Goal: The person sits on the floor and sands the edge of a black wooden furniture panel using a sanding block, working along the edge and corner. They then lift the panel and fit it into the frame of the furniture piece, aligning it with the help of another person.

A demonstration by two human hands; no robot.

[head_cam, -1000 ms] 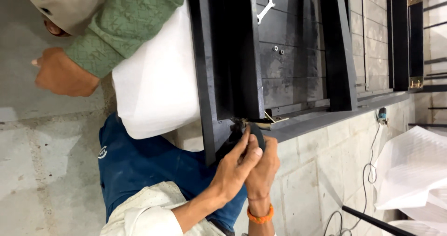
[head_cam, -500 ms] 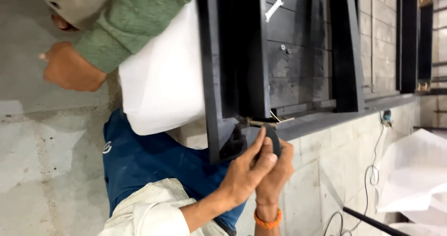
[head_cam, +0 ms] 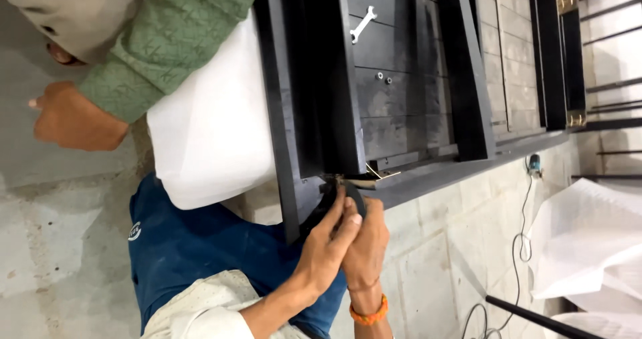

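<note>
At nine o'clock in the view, a co-worker's fist (head_cam: 70, 118) hangs over the grey concrete floor (head_cam: 40, 245), fingers curled with nothing visibly in them; the green quilted sleeve (head_cam: 164, 41) above it runs up toward eleven o'clock. This arm seems set there to lean against or steady the soft white foam-wrapped bundle (head_cam: 210, 132) that lies just beside the frame, perhaps as padding against the floor.

Toward six o'clock, the wearer's blue trouser leg (head_cam: 194, 245) lies close under the work, which suggests a crouch close to the joint.

At the centre, slightly toward five o'clock, both of the wearer's hands meet at the bottom corner of the large black-painted slatted frame (head_cam: 314, 98). The left hand (head_cam: 331, 245) has its fingers closed, pinching a small dark fitting (head_cam: 353, 195) at the corner; the right hand (head_cam: 366, 242), with an orange bead wristband (head_cam: 368, 310), is closed on the same fitting from the other side. Two hands on one small part points to fine aligning or tightening. A thin brass-coloured sliver (head_cam: 382, 174) sticks out just beside it.

At one o'clock a small silver flat spanner (head_cam: 362, 23) lies on the dark slats, with two small bolt heads (head_cam: 384, 77) below it, kept within reach.

At three to five o'clock, a grey block wall (head_cam: 455, 245), a trailing white cable (head_cam: 518, 245), crumpled white sheeting (head_cam: 588, 245) and black railing bars (head_cam: 612, 85) suggest an unfinished building.
</note>
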